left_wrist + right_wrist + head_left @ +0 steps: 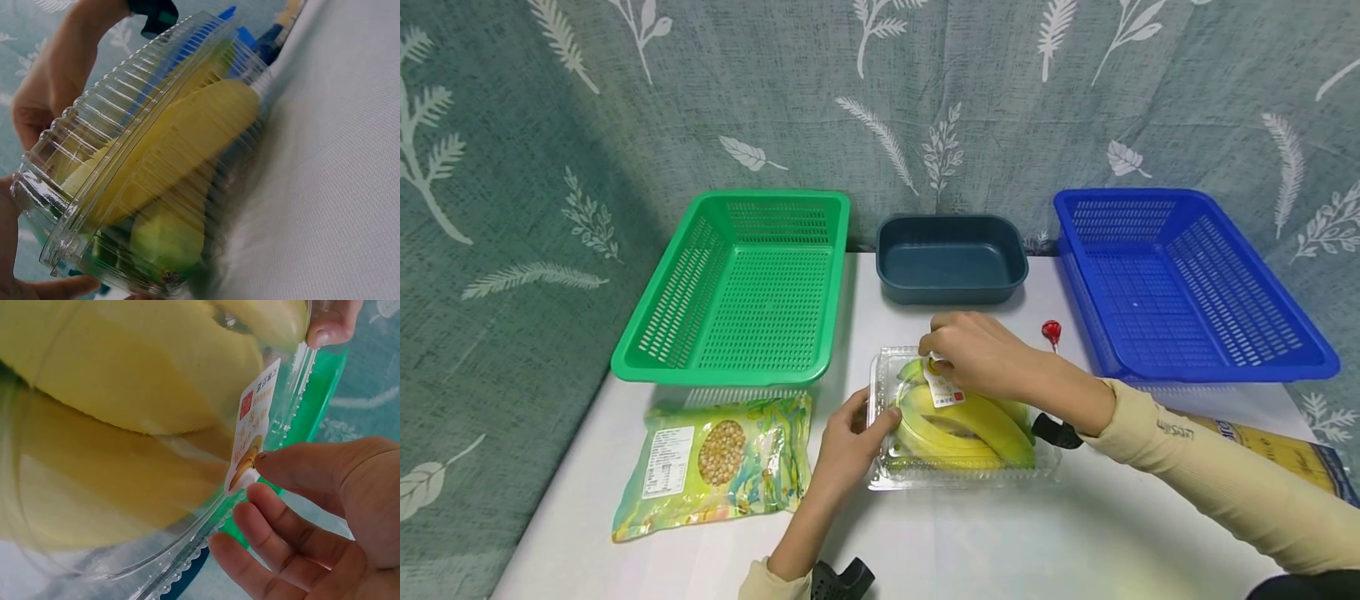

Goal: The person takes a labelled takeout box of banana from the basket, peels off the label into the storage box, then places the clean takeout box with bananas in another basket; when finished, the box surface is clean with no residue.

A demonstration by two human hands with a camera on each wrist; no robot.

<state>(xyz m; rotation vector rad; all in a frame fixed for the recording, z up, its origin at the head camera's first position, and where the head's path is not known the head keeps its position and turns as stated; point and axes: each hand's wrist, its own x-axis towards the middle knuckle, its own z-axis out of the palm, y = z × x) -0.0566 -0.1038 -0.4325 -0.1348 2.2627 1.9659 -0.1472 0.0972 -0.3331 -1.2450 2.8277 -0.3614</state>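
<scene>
A clear plastic clamshell box (891,477) with yellow-green bananas (1000,425) inside sits on the white table. My left hand (847,442) grips the box by its left side, thumb over the lid's edge. Over the lid's far part, my right hand (977,354) pinches one end of a small white label (946,395) between thumb and fingertip. In the right wrist view the label (253,425) carries red and orange print and stands partly away from the lid. Through the box wall, the left wrist view shows a banana (181,140) close up.
Behind the box stands a dark blue tub (951,292), between a green basket (730,371) and a blue basket (1225,367). A green bag (752,458) with a grain-filled window lies left. At right are a red-ended item (1052,332) and a yellow packet (1285,454).
</scene>
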